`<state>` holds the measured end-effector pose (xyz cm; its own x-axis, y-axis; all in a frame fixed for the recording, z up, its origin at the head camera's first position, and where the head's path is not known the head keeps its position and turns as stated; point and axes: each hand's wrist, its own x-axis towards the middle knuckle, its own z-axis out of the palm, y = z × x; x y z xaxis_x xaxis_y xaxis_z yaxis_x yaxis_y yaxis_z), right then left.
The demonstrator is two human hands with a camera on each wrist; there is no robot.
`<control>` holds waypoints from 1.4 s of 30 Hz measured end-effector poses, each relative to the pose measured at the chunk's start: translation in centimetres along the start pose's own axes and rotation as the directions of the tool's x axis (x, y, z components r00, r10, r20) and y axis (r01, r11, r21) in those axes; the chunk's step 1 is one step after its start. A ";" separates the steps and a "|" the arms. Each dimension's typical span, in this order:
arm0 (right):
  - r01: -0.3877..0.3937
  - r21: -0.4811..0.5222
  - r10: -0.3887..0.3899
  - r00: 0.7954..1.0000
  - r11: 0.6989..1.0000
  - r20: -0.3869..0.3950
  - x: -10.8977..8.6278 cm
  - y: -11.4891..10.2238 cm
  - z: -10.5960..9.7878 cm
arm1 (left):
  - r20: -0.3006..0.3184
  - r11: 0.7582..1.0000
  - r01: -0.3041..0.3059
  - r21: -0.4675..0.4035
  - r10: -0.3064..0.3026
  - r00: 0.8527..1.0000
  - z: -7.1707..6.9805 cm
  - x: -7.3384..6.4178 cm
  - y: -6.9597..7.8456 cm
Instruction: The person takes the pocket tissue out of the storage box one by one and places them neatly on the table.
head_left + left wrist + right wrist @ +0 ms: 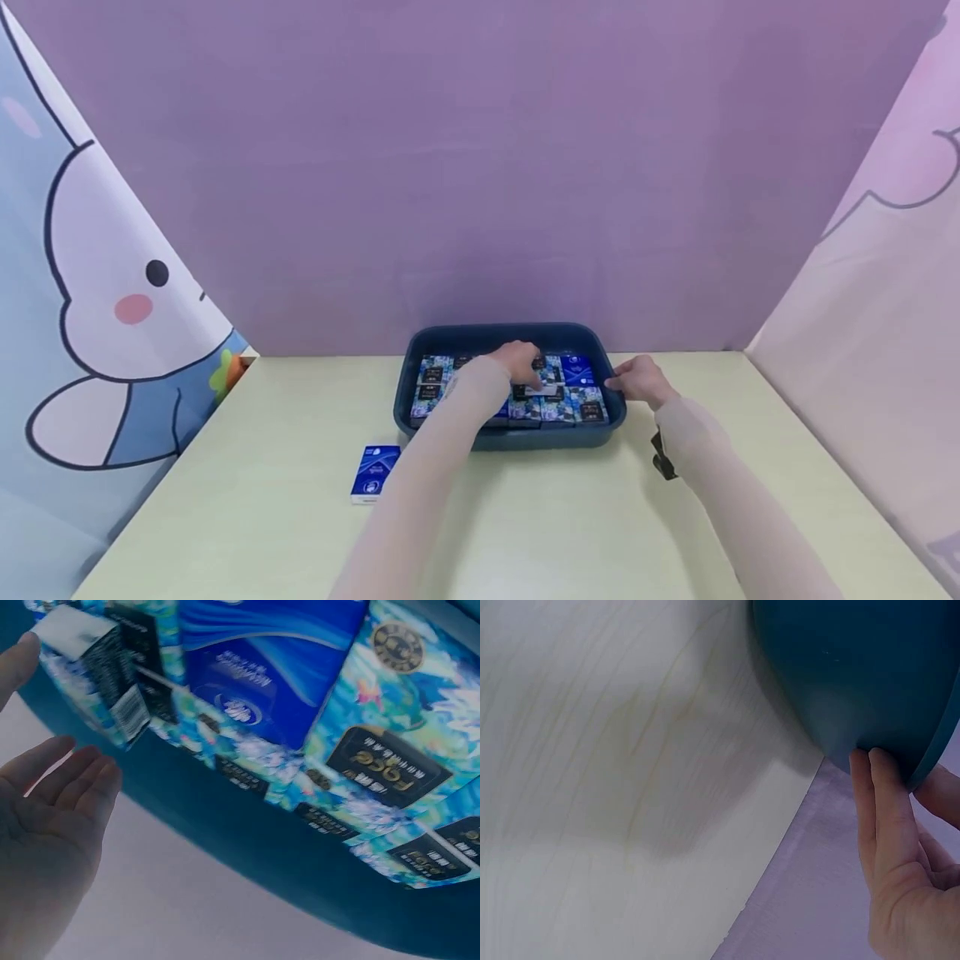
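The left hand [516,360] is held over the tub [510,438], with its fingers spread apart. By its thumb the white end of a tilted pack [112,667] seems to be touched, but no closed grip around it is shown. The tub's rim is pinched between thumb and fingers of the right hand [641,381].

The tilted pack could be tipped over or be left crooked if it were pushed only from the thumb's side. Also, neighbouring flowered packs [588,406] could be disturbed, because they are set close together. If the rim were pulled hard, the tub could be slid along the smooth, pale table [562,525]. The loose blue pack [377,469], which is laid flat near the left forearm, could be brushed by the sleeve.

The tub appears to be made of plastic, with rounded corners. The packs are box-shaped and slightly glossy, perhaps wrapped in thin film.
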<state>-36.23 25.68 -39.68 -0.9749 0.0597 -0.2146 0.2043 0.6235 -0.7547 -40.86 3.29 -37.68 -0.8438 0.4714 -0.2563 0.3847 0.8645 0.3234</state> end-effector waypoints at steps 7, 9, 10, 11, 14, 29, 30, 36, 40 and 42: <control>-0.037 0.010 0.037 0.999 0.999 -0.005 -0.3 -0.4 0.0 | 0.006 0.999 0.053 0.007 -0.053 0.999 0.8 1.1 0.0; -0.041 0.012 0.041 0.999 0.999 -0.005 -0.7 -0.6 0.1 | 0.004 0.998 0.065 0.011 -0.065 0.998 0.9 1.1 0.2; -0.045 0.010 0.045 0.999 0.999 -0.005 -0.8 -0.7 0.2 | 0.002 0.997 0.072 0.010 -0.072 0.997 1.0 1.1 0.2; -0.048 0.007 0.048 0.999 0.999 -0.008 -0.9 -0.7 0.2 | -0.001 0.997 0.077 0.010 -0.077 0.997 1.1 1.1 0.2; -0.053 0.003 0.053 0.999 0.999 -0.006 -1.0 -0.7 0.2 | -0.005 0.995 0.095 0.011 -0.095 0.995 1.3 1.2 0.3; -0.045 0.021 0.045 0.999 0.999 0.007 -0.3 -0.8 0.6 | 0.008 0.995 0.091 0.036 -0.091 0.996 1.3 1.0 -0.1; -0.038 0.021 0.038 0.999 0.999 0.009 -0.2 -0.9 0.7 | 0.007 0.995 0.092 0.035 -0.092 0.996 1.2 0.8 -0.1; -0.027 0.015 0.027 1.000 1.000 0.002 0.0 -1.3 1.0 | -0.024 0.994 0.097 0.040 -0.096 0.995 0.6 -0.5 -0.3; -0.047 0.010 0.047 0.999 0.999 0.008 0.3 -1.3 1.0 | -0.030 0.993 0.105 0.050 -0.104 0.994 0.2 -1.1 -0.5; -0.052 0.004 0.052 0.999 0.999 0.012 0.3 -1.3 1.0 | -0.031 0.993 0.105 0.060 -0.104 0.994 0.0 -1.2 -0.7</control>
<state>-36.73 24.10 -39.36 -0.9619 0.0827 -0.2607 0.2549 0.6167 -0.7448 -40.10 2.12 -37.64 -0.8903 0.3738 -0.2602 0.3154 0.9182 0.2397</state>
